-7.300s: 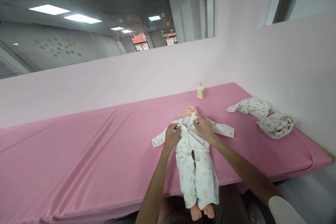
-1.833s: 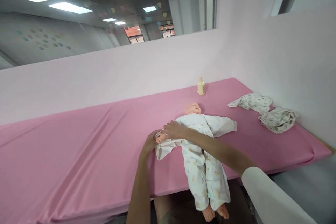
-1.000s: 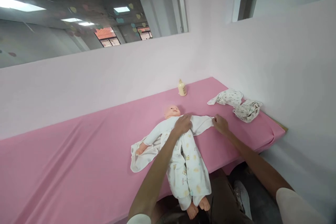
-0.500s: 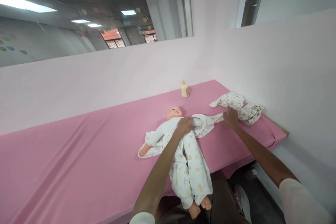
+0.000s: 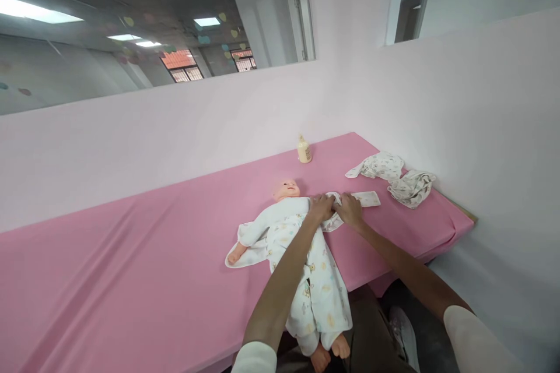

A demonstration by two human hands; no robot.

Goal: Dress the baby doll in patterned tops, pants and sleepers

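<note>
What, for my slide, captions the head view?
Left hand and right hand bunch the baby doll's white sleeve on a pink table.

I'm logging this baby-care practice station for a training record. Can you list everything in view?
doll: one, peach plastic, lying on its back on the sheet, bare feet past the near edge
romper: one, white with small coloured prints, on the doll
sleeve: one, white, lying flat on the sheet, pointing toward the cloths
bottle: one, cream, upright by the back wall
crumpled cloths: two, white with prints, at the far right end of the sheet
sheet: one, pink, covering the long table
wall: pale pink, behind and to the right
left hand: on the romper at the doll's shoulder
right hand: beside the left hand, on the bunched sleeve fabric
</note>
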